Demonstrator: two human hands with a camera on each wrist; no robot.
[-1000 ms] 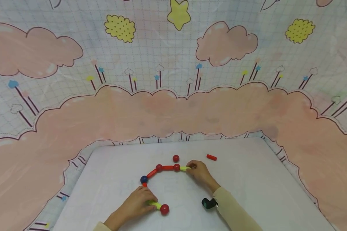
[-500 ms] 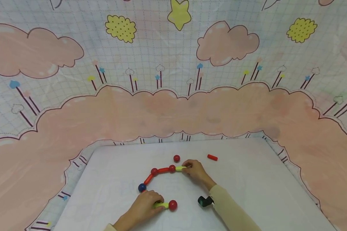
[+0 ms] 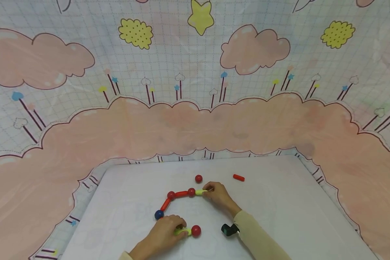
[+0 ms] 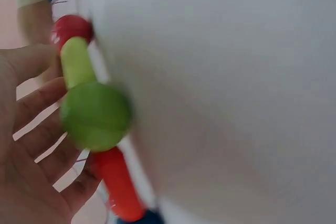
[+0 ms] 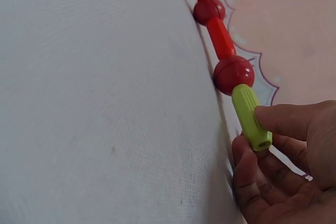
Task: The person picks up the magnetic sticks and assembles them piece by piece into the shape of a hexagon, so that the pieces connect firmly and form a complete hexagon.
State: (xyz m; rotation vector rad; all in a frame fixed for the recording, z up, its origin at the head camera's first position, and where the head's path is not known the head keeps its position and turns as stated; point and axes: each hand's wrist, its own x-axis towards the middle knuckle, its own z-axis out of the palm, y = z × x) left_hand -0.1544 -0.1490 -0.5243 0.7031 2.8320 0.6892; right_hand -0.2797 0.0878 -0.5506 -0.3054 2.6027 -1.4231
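An arc of toy building rods and balls lies on the white table. My left hand (image 3: 165, 231) pinches a yellow-green rod (image 4: 77, 62) between a red ball (image 3: 196, 231) and a green ball (image 4: 96, 116). From the green ball a red rod (image 4: 119, 184) leads to a blue ball (image 3: 159, 215); the hand partly hides this stretch in the head view. Beyond it come a red rod (image 3: 165, 204), a red ball (image 3: 171, 195), another red rod (image 3: 181, 194) and a red ball (image 5: 234, 75). At that end my right hand (image 3: 219, 196) pinches a yellow-green rod (image 5: 245, 109) near its free tip.
A loose red ball (image 3: 198, 178) lies just behind the arc, and a loose red rod (image 3: 238, 177) farther right. A black wrist camera (image 3: 228, 230) sits below the right sleeve (image 3: 258, 233). Patterned cloth (image 3: 188, 124) rises behind the table (image 3: 279, 195).
The left hand has moved right and slightly nearer, carrying its end of the arc along. The right hand has shifted a little left, and the blue ball has come nearer. Both grips stay the same.
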